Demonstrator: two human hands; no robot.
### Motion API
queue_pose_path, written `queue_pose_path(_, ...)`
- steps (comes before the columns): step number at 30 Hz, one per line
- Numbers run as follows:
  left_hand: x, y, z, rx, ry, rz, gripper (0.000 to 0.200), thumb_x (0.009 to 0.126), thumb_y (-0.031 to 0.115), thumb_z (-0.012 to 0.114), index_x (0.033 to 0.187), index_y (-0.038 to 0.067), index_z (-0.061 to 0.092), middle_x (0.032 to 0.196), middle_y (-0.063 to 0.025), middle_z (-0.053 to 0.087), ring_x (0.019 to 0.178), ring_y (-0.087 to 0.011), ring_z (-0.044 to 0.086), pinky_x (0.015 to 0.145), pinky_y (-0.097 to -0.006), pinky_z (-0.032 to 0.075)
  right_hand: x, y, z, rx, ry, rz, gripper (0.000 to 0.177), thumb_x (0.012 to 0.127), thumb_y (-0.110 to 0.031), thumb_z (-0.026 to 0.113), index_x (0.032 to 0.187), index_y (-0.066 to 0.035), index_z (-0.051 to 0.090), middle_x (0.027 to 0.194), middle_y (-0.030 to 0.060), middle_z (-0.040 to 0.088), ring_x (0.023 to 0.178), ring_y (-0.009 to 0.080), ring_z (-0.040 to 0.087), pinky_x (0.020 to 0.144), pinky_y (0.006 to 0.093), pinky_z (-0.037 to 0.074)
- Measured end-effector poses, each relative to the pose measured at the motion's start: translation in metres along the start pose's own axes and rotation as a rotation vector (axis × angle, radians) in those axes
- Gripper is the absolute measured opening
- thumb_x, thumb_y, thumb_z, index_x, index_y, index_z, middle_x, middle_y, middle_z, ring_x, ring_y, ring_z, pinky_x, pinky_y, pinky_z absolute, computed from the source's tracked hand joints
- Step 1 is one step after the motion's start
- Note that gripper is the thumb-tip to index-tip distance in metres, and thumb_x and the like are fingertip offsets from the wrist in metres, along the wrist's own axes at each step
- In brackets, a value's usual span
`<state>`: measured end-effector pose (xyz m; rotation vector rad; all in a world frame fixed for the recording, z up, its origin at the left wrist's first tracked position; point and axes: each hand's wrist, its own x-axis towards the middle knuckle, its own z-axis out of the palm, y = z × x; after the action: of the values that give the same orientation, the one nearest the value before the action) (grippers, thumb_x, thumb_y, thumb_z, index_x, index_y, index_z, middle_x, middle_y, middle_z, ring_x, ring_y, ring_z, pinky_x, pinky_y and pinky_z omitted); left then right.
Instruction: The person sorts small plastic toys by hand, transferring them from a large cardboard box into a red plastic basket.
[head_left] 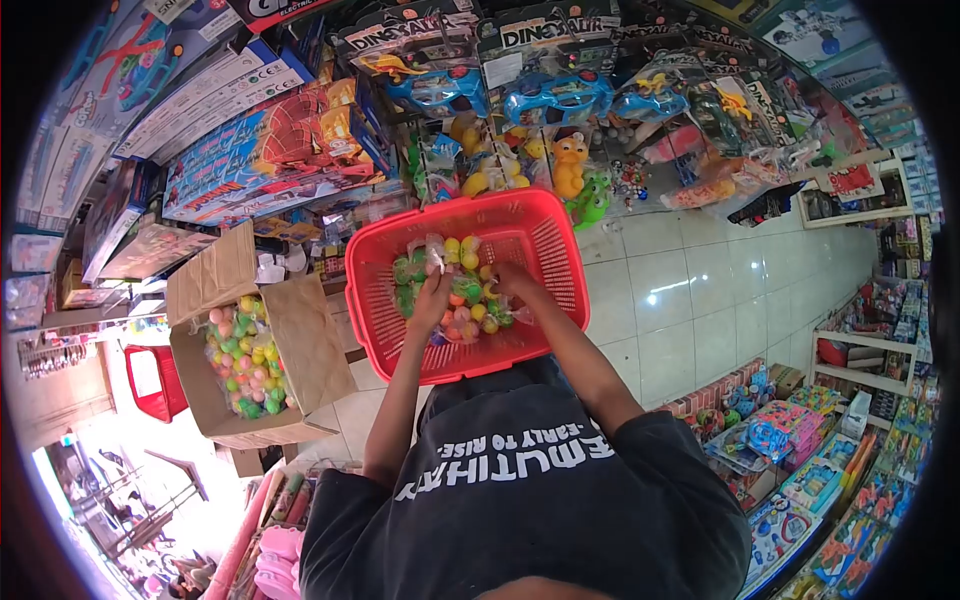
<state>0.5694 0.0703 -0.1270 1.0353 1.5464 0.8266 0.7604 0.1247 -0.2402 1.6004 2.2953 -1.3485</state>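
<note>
A red plastic basket (462, 367) stands in front of me with bagged small balls (466, 326) in it, green, yellow, orange and pink. My left hand (432, 296) is inside the basket, its fingers closed at a shiny piece of clear plastic bag (434, 247) among the balls. My right hand (513, 282) reaches in from the other side. Its fingers curl down beside the yellow and green balls, and their tips are partly hidden, so what they pinch cannot be made out.
An open cardboard box (315, 335) on the left holds more bagged colourful balls. Behind the basket are packaged dinosaur toys (560, 95), a yellow rubber toy (569, 165) and stacked toy boxes (270, 150). Tiled floor (690, 290) extends right, toward toy shelves (865, 345).
</note>
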Motion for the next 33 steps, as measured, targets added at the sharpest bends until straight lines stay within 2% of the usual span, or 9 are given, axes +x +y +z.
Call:
queue_pose_path(10,0.029,-0.005,0.005,0.155,0.058,0.045,0.032,0.089,0.027,0.049,0.105,0.000,0.052,0.087,-0.0192,0.057,0.083,-0.0297,0.056,0.074,-0.0349,0.042,-0.002,-0.003,0.001,-0.042,-0.063,-0.049,0.038,0.063,-0.021,0.073,0.093,-0.001,0.061,0.091,0.0182,0.062,0.087,0.0323,0.060,0.077,0.0391,0.048)
queue_pose_path(13,0.040,0.010,0.015,0.185,-0.041,0.096,0.028,0.087,0.022,0.049,0.102,-0.002,0.051,0.087,-0.0205,0.056,0.084,-0.0336,0.056,0.073,-0.0365,0.042,0.000,-0.003,0.001,-0.029,-0.072,-0.082,0.038,0.063,-0.023,0.073,0.092,-0.001,0.062,0.090,0.0183,0.062,0.086,0.0319,0.060,0.078,0.0394,0.047)
queue_pose_path(15,0.045,0.021,0.025,0.204,-0.096,0.307,0.025,0.085,0.018,0.049,0.099,-0.002,0.051,0.089,-0.0220,0.057,0.089,-0.0364,0.056,0.074,-0.0380,0.043,-0.001,0.001,0.001,-0.037,-0.080,-0.099,0.038,0.062,-0.023,0.074,0.089,0.000,0.061,0.088,0.0179,0.062,0.084,0.0306,0.061,0.075,0.0388,0.047)
queue_pose_path(17,0.065,0.005,0.034,0.254,-0.176,0.331,0.025,0.084,0.017,0.049,0.100,-0.002,0.051,0.091,-0.0224,0.057,0.090,-0.0372,0.055,0.075,-0.0389,0.043,0.003,0.003,-0.002,0.050,-0.241,-0.003,0.041,0.065,-0.027,0.072,0.097,-0.003,0.062,0.093,0.0174,0.062,0.088,0.0298,0.061,0.078,0.0381,0.048)
queue_pose_path(24,0.107,-0.010,0.054,0.436,-0.415,0.593,0.027,0.080,0.013,0.050,0.100,-0.005,0.051,0.101,-0.0239,0.054,0.093,-0.0406,0.053,0.079,-0.0429,0.044,0.004,0.010,-0.006,0.228,-0.239,0.072,0.048,0.067,-0.035,0.070,0.102,-0.003,0.060,0.095,0.0165,0.063,0.088,0.0293,0.061,0.077,0.0364,0.048)
queue_pose_path(27,0.111,-0.022,0.057,0.582,-0.414,0.631,0.029,0.076,0.011,0.053,0.101,-0.004,0.053,0.104,-0.0229,0.054,0.094,-0.0402,0.053,0.081,-0.0435,0.044,0.004,0.013,-0.005,0.352,-0.042,0.092,0.058,0.071,-0.029,0.069,0.116,0.000,0.048,0.102,0.0174,0.059,0.091,0.0251,0.059,0.077,0.0344,0.046)
queue_pose_path(29,0.114,-0.031,0.058,0.603,-0.412,0.644,0.031,0.074,0.010,0.055,0.102,-0.002,0.054,0.105,-0.0209,0.054,0.096,-0.0386,0.053,0.081,-0.0433,0.043,0.016,0.030,0.011,0.551,-0.003,-0.073,0.062,0.072,-0.024,0.069,0.122,0.000,0.041,0.109,0.0166,0.056,0.098,0.0254,0.056,0.082,0.0343,0.045)
queue_pose_path(31,0.114,-0.032,0.057,0.625,-0.403,0.658,0.032,0.072,0.009,0.057,0.103,-0.001,0.056,0.106,-0.0188,0.055,0.098,-0.0370,0.053,0.082,-0.0431,0.043,0.016,0.029,0.013,0.496,0.051,-0.051,0.060,0.071,-0.022,0.069,0.120,0.000,0.043,0.109,0.0162,0.056,0.099,0.0260,0.056,0.084,0.0342,0.044)
queue_pose_path(33,0.110,-0.037,0.056,0.952,-0.274,0.767,0.036,0.070,0.007,0.059,0.105,0.003,0.057,0.114,-0.0134,0.052,0.105,-0.0322,0.049,0.084,-0.0418,0.042,0.014,0.026,0.012,0.440,0.104,-0.030,0.058,0.070,-0.021,0.070,0.119,0.000,0.045,0.108,0.0158,0.057,0.100,0.0266,0.055,0.086,0.0341,0.043)
